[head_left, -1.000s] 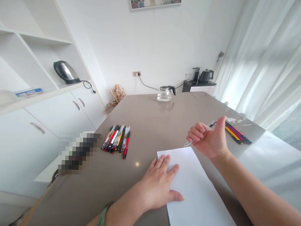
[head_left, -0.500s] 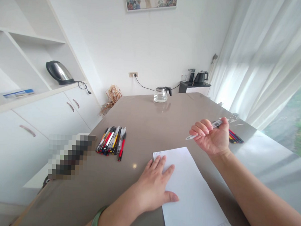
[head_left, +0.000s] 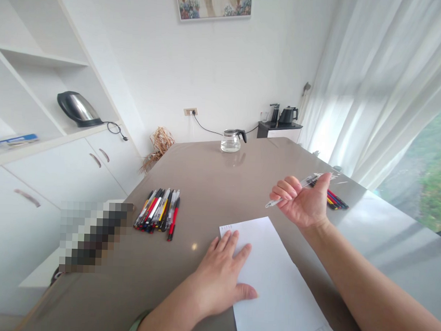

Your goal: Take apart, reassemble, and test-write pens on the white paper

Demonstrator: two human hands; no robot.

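My left hand point(head_left: 220, 276) lies flat with fingers spread on the left edge of a white sheet of paper point(head_left: 277, 283) on the brown table point(head_left: 212, 184). My right hand point(head_left: 302, 202) is raised above the table beyond the sheet, its fingers closed around a clear pen point(head_left: 292, 189) that points left. A small group of coloured pens point(head_left: 335, 199) lies just behind that hand. A larger bunch of several pens point(head_left: 159, 213) lies on the table to the left of the paper.
A glass jug point(head_left: 231, 140) stands at the table's far edge. White cabinets with a steel kettle point(head_left: 77, 110) on a shelf line the left wall. A small stand with a black kettle point(head_left: 284, 115) is at the back; curtains hang on the right.
The view has swung a little to the right. My right hand with the clear pen has lifted slightly and drifted left of the small pen group. My left hand stays on the paper.
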